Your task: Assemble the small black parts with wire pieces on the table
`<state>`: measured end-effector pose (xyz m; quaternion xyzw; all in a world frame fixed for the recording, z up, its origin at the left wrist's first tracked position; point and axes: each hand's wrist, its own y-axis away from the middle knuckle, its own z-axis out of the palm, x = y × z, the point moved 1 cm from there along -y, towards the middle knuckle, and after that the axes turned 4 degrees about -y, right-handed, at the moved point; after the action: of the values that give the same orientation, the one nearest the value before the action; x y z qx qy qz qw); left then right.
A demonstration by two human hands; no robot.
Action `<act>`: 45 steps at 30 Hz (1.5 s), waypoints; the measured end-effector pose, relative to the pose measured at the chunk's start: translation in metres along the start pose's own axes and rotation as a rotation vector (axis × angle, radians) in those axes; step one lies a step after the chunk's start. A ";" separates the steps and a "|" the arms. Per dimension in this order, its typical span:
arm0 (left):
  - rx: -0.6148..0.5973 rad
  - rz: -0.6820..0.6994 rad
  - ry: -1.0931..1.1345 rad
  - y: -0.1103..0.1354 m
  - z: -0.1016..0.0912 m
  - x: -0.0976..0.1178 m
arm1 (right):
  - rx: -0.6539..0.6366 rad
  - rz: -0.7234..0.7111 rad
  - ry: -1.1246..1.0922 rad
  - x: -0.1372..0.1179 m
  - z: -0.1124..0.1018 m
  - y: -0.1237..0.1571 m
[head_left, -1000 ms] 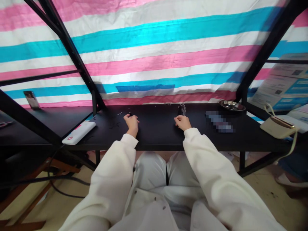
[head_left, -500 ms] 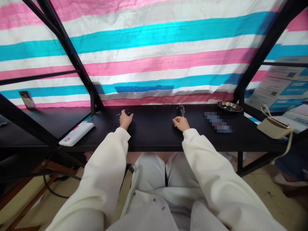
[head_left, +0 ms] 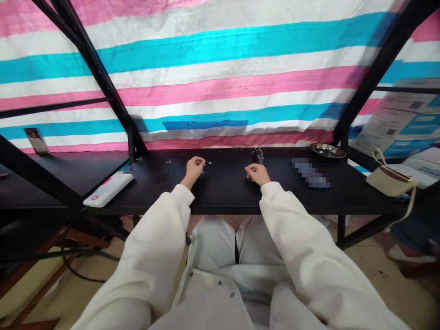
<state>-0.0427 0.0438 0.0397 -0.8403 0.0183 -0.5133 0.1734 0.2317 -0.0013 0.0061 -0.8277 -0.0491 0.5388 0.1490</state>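
My left hand [head_left: 194, 171] is closed in a pinch above the black table [head_left: 223, 192]. From its fingertips a small dark piece with a light grey tip [head_left: 208, 162] sticks out to the right; its kind is too small to tell. My right hand [head_left: 259, 174] is also pinched, its fingers pointing left, and whatever may be between them is hidden. Just behind it stands a cluster of small grey-tipped dark pieces [head_left: 260, 157]. Thin pale and dark scraps [head_left: 168, 161] lie to the left of my left hand.
A white power bank-like box [head_left: 108, 190] lies at left. To the right are a blurred-out bluish object [head_left: 311, 174], a shiny metal dish [head_left: 328, 151] and a beige handbag [head_left: 390, 180]. Black frame posts [head_left: 113, 98] and a striped sheet [head_left: 223, 87] rise behind the table.
My left hand has moved right from the scraps, its fingers closing from spread to a pinch with the small dark piece showing. My right hand has hardly moved.
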 end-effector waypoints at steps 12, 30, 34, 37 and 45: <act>-0.252 -0.012 0.500 0.064 0.081 0.041 | -0.069 0.022 -0.489 -0.012 0.011 0.002; -0.294 -0.001 0.505 0.068 0.079 0.041 | -0.058 0.058 -0.669 -0.014 0.015 0.003; -0.288 -0.002 0.482 0.068 0.079 0.041 | -0.051 0.047 -0.662 -0.015 0.015 0.003; -0.273 -0.013 0.469 0.067 0.079 0.042 | -0.047 0.043 -0.653 -0.015 0.015 0.003; -0.256 -0.009 0.479 0.066 0.080 0.040 | -0.035 0.043 -0.645 -0.016 0.015 0.003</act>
<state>0.0555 -0.0051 0.0201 -0.7102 0.1197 -0.6916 0.0543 0.2115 -0.0050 0.0139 -0.6174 -0.0858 0.7755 0.1000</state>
